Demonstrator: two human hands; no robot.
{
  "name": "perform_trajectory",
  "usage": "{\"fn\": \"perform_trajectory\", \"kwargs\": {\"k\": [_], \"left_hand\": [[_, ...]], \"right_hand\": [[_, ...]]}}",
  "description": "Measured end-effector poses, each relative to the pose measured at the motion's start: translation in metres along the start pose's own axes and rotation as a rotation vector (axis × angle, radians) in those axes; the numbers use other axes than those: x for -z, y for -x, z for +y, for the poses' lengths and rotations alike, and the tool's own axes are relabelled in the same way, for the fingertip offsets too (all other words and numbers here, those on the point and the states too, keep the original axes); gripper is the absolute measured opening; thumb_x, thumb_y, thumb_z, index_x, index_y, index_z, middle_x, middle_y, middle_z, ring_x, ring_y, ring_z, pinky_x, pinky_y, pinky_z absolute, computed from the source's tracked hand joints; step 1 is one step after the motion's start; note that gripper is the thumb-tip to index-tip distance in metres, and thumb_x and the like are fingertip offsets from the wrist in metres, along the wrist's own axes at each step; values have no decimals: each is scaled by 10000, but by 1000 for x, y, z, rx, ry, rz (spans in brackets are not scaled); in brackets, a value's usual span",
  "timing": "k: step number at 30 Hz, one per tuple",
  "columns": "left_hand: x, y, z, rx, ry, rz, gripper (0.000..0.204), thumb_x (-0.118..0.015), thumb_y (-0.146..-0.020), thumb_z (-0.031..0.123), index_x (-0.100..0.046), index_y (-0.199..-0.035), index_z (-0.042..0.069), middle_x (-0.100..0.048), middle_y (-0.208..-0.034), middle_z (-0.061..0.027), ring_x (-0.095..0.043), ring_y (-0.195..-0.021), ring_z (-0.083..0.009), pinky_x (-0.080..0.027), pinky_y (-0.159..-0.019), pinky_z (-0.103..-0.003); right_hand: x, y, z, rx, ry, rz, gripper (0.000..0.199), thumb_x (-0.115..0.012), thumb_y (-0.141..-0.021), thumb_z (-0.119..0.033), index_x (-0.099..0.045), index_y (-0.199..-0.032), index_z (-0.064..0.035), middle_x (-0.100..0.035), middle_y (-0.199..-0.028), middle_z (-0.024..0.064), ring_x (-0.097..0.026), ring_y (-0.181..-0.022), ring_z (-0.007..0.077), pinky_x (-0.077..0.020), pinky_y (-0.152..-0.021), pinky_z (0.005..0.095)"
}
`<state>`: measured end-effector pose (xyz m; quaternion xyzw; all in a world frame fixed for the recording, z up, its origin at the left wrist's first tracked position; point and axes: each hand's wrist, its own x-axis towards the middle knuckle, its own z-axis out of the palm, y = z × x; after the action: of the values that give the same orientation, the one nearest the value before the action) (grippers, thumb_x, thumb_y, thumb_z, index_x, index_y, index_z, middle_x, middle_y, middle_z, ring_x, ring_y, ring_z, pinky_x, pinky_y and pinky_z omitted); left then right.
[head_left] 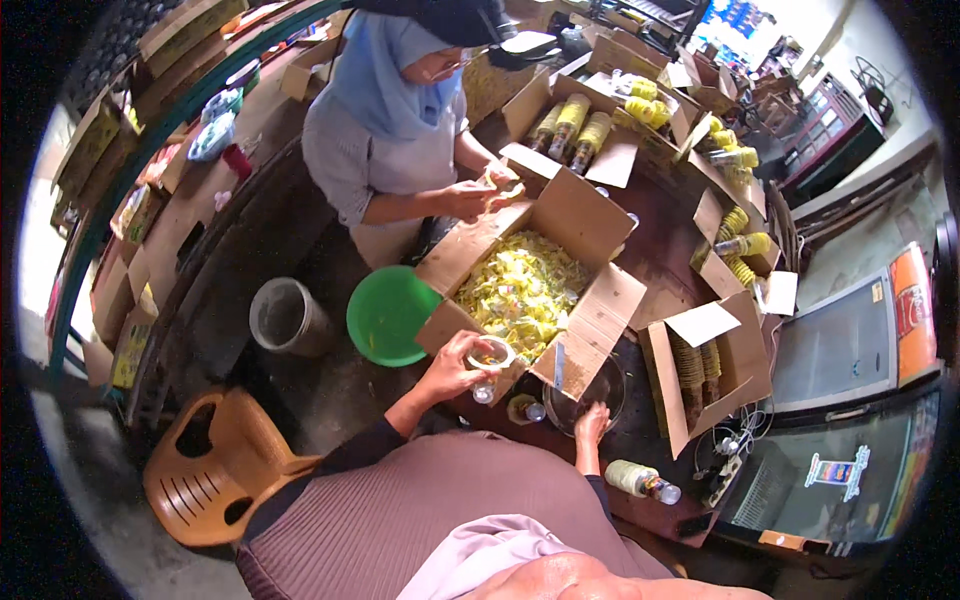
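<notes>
Close to the near side of the open cardboard box, my left hand is closed around a small clear cup with a pale yellow rim. The box's flap spreads toward me, and a heap of yellow and whitish pieces fills the box. My right hand reaches down at the near edge of a dark round basin; its fingertips are too dim to make out. Between my hands stands another small container. A stack of pale cups lies on its side near my right forearm.
Across the table a person handles a small item. A green basin and a grey bucket stand left of the box. An orange chair is at lower left. Open boxes with stacked cups line the right side.
</notes>
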<state>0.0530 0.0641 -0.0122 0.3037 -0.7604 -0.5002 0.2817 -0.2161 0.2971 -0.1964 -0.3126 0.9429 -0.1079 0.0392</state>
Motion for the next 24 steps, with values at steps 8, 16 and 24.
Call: {"fn": "perform_trajectory", "kwargs": {"k": [8, 16, 24], "left_hand": [[9, 15, -2, 52, 32, -49, 386, -802, -682, 235, -627, -986, 72, -558, -1109, -113, -554, -1056, -249, -453, -887, -354], [27, 25, -21, 182, 62, -52, 391, -804, -688, 221, -620, -1005, 86, -550, -1133, -103, -543, -1055, -244, -445, -870, -343], [50, -17, -44, 140, 76, -89, 442, -804, -657, 157, -586, -1012, 8, -579, -1105, -96, -566, -1023, -205, -452, -892, -320]], "right_hand": [[20, 15, -2, -83, -93, -50, 149, -590, -713, -72, -605, -849, -13, -603, -943, 177, -556, -957, 357, -416, -779, 472], [19, 15, -9, -3, -5, 17, 229, -523, -766, -23, -589, -983, 9, -591, -967, 184, -536, -975, 351, -390, -834, 484], [74, 13, -40, -254, 13, -18, 476, -651, -684, -17, -531, -1123, -155, -529, -1143, 81, -475, -1117, 327, -387, -898, 533]]}}
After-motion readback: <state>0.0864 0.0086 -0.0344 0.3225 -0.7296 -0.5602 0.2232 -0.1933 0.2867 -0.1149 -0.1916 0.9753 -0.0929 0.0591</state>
